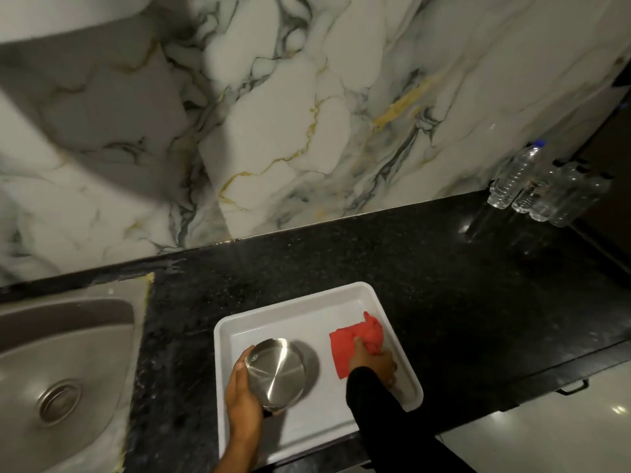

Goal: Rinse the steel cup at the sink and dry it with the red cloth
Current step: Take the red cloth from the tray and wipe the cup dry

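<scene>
1. The round, shiny steel cup (277, 372) sits at the left side of the shallow white plastic tray (300, 295) on the black speckled countertop (444, 285), and its bare bottom seems to face up, so it looks turned over, though I cannot be sure.
2. The left hand (240, 392) is wrapped around the cup's left wall, fingers closed on it.
3. The right hand (372, 363), in a black sleeve (392, 421), presses down on the crumpled red cloth (355, 339) at the tray's right side; the fingers seem curled into the fabric, but whether they have gathered it I cannot tell.
4. The grey steel sink (68, 353) with its round drain (59, 401) lies well to the left, apart from the tray.
5. I judge this a pick-up step. To do it well, grip the cup firmly around its wall before lifting, since wet steel may slip, and bunch the cloth fully so no corner drags.
6. Clear plastic bottles (546, 189) stand far right, out of the way.
</scene>
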Available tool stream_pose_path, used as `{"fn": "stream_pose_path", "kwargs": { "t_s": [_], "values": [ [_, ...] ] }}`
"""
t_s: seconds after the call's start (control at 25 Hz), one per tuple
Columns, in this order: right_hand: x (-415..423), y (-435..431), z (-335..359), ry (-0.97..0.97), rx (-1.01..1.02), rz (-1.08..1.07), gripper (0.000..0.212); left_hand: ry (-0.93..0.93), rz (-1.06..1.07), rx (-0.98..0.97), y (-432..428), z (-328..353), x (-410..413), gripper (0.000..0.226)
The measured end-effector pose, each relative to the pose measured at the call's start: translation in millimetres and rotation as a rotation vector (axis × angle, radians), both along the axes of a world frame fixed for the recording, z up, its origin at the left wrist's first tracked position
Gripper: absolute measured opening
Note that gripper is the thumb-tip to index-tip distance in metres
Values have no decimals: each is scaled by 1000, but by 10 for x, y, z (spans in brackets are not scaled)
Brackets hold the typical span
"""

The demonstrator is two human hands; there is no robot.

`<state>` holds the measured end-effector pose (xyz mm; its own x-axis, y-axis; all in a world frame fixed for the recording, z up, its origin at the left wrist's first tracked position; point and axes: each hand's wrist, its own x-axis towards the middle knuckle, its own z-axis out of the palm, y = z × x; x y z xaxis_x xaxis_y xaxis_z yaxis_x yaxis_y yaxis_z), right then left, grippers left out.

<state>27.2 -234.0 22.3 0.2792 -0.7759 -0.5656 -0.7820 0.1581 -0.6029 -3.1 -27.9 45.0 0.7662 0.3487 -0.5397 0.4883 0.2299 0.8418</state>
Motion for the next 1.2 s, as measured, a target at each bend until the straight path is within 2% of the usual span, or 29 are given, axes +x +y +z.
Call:
{"fn": "stream_pose_path", "kwargs": {
  "t_s": [0.12, 0.24, 0.36, 0.44, 0.56, 0.68, 0.72, 0.8, 0.88, 1.04, 1.12, 1.2],
  "values": [
    [0, 147, 88, -321, 151, -107, 55, -76, 63, 22, 155, 0, 4, 38],
    [29, 425, 269, -536, 321, -71, 60, -119, 99, 96, 461, -51, 24, 38],
    [135, 884, 569, -849, 460, 147, 45, -222, 137, 124, 848, 36, 83, 38],
    [184, 1361, 840, -963, 353, 395, 26, -269, 166, 149, 1194, 76, 160, 40],
    [242, 2221, 1143, -859, -88, 740, 15, -300, 190, 166, 1788, 125, 289, 39],
    [237, 3213, 1137, -674, -724, 1383, 43, -267, 197, 212, 2420, 159, 404, 35],
    [237, 3579, 1081, -569, -825, 1577, 49, -242, 205, 221, 2656, 147, 431, 33],
    [261, 4263, 949, -307, -843, 1753, 48, -265, 147, 252, 3148, 126, 463, 39],
    [335, 4798, 829, -201, -793, 1714, 42, -324, 26, 333, 3645, 77, 496, 51],
    [535, 5457, 801, -262, -543, 1703, 44, -317, -96, 231, 4474, -88, 580, 40],
    [583, 5706, 749, -348, -479, 1769, 45, -282, -100, 197, 4850, -156, 662, 39],
    [651, 5856, 703, -334, -403, 1918, 36, -253, -127, 192, 5193, -159, 756, 37]
  ]
}}
